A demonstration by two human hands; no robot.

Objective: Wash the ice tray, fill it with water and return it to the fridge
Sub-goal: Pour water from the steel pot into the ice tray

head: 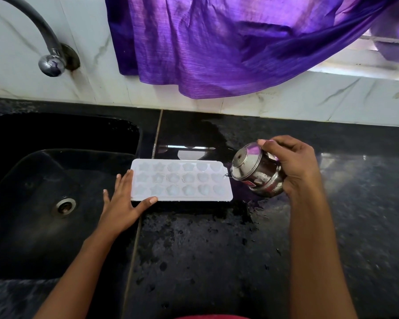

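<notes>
While the white plastic ice tray [181,180] lies flat on the wet black granite counter [217,249] just beside the black sink [44,180], the left hand [122,203] rests spread against its left end. The right hand [290,166] grips a small steel pot [255,172], tilted over the tray's right edge.

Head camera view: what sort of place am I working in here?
Most likely a home kitchen: a black sink set into a wet stone counter, a tap on the tiled wall above it, and an ice tray on the counter.
</notes>
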